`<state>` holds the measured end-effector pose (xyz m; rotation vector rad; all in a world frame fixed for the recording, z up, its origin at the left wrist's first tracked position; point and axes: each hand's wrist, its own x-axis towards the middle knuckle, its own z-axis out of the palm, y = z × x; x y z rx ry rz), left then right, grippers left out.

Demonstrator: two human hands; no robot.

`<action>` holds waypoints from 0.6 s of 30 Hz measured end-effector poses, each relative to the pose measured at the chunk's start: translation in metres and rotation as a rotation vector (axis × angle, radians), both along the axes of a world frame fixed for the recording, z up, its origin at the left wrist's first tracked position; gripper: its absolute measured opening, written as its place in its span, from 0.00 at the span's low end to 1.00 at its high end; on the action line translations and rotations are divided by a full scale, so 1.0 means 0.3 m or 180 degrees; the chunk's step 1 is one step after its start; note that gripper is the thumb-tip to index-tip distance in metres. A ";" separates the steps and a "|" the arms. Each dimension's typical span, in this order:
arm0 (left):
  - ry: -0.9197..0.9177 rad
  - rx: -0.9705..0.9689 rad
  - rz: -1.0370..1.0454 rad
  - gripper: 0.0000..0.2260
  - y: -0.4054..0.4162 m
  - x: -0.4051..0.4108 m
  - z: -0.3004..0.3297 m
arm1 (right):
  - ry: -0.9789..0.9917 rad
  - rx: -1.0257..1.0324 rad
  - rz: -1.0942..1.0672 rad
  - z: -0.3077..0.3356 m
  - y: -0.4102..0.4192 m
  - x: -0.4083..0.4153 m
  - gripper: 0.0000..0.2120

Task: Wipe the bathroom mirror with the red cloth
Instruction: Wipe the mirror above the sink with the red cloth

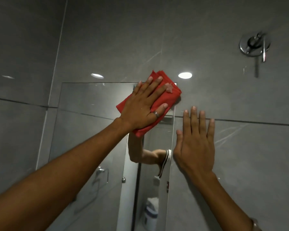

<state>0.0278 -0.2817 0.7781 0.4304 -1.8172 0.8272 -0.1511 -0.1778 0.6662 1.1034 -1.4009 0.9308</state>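
Observation:
A frameless mirror hangs on the grey tiled wall, its top edge at mid-height and its right edge near the centre. My left hand lies flat on a folded red cloth, pressing it against the mirror's top right corner. Part of the cloth laps over the corner onto the tile. My right hand rests flat on the wall just right of the mirror's edge, fingers together, holding nothing. The mirror reflects my arm and a striped sleeve.
A chrome tap handle is mounted on the wall at the upper right. Bright ceiling-light reflections shine on the tiles above the mirror. The mirror also reflects a towel ring and a white bottle.

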 end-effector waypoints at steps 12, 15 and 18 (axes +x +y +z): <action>0.0919 0.0628 -0.0060 0.30 -0.146 0.198 -0.036 | 0.0285 0.0171 -0.0259 -0.029 -0.012 -0.009 0.33; 0.1220 0.0843 0.0005 0.30 -0.211 0.328 -0.050 | 0.0386 0.0176 -0.0287 -0.047 -0.013 -0.011 0.33; 0.1431 0.1055 -0.0120 0.30 -0.274 0.457 -0.058 | 0.0421 0.0123 -0.0216 -0.054 -0.012 -0.010 0.33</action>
